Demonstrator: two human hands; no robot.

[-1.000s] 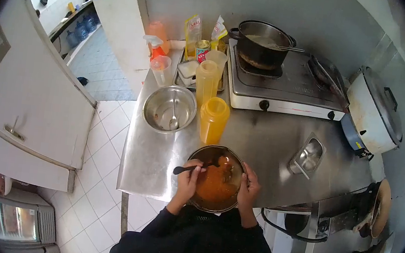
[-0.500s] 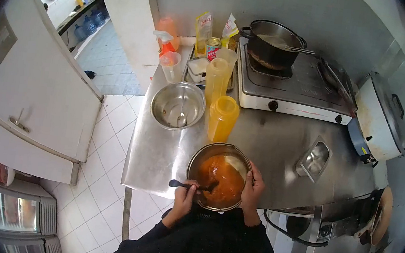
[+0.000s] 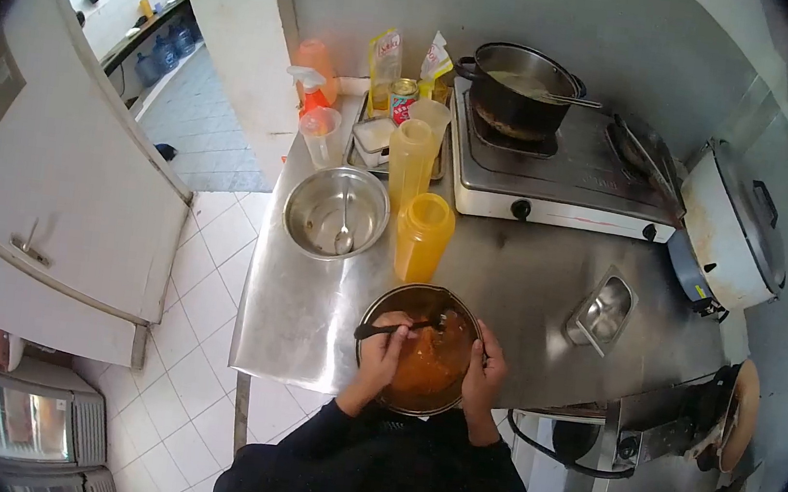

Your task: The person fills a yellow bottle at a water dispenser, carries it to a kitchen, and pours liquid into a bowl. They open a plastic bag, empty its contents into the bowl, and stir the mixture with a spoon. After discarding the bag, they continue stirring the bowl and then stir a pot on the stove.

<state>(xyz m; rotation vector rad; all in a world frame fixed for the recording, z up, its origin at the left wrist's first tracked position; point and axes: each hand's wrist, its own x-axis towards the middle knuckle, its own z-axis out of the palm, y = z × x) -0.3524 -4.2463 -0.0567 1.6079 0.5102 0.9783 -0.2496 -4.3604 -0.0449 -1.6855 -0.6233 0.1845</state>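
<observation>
A steel mixing bowl point(image 3: 406, 297) of orange sauce point(image 3: 427, 366) stands at the near edge of the steel counter point(image 3: 300, 303). My left hand point(image 3: 384, 354) is shut on a black-handled utensil point(image 3: 386, 329) whose head lies in the sauce near the bowl's far side. My right hand point(image 3: 483, 368) grips the bowl's right rim. Just beyond the bowl stands an orange squeeze bottle point(image 3: 422, 236).
An empty steel bowl point(image 3: 335, 212) with a spoon sits at the left. Behind it are a taller yellow bottle point(image 3: 410, 158), a tray of condiments point(image 3: 380, 133), a stove point(image 3: 558, 172) with a black pot point(image 3: 516, 87), a small steel pan point(image 3: 601, 308) and a rice cooker point(image 3: 732, 226). A white fridge point(image 3: 50, 197) stands left.
My left hand has swept the utensil through the sauce, from the bowl's near-left side up to its far side. My right hand stays on the rim.
</observation>
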